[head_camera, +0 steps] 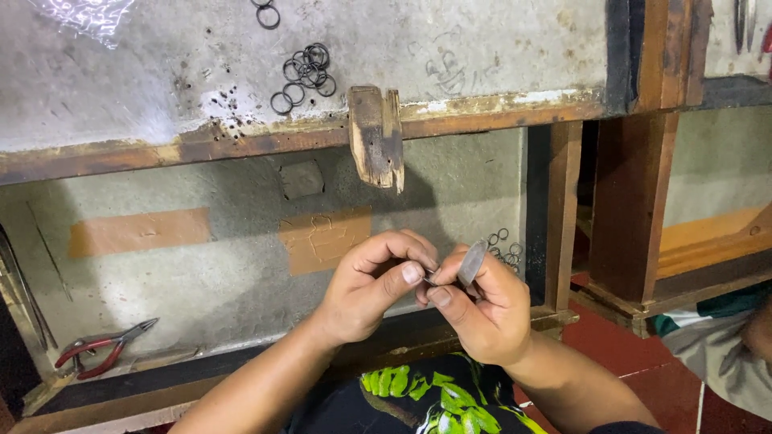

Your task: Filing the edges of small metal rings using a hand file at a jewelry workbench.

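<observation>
My left hand [371, 283] and my right hand [482, 309] meet in front of me, fingertips pinched together on a small metal piece [433, 277] between the thumbs. A flat grey metal tool [472, 262], like a small file, is gripped in the right hand and angled up. What exactly the small piece is stays hidden by the fingers. Above them a worn wooden bench pin [375, 137] juts from the bench edge.
Several dark wire rings [305, 74] lie on the grey bench top, with more rings [504, 247] in the lower tray behind my right hand. Red-handled pliers [104, 349] lie at the tray's lower left. Wooden frame posts [631, 209] stand to the right.
</observation>
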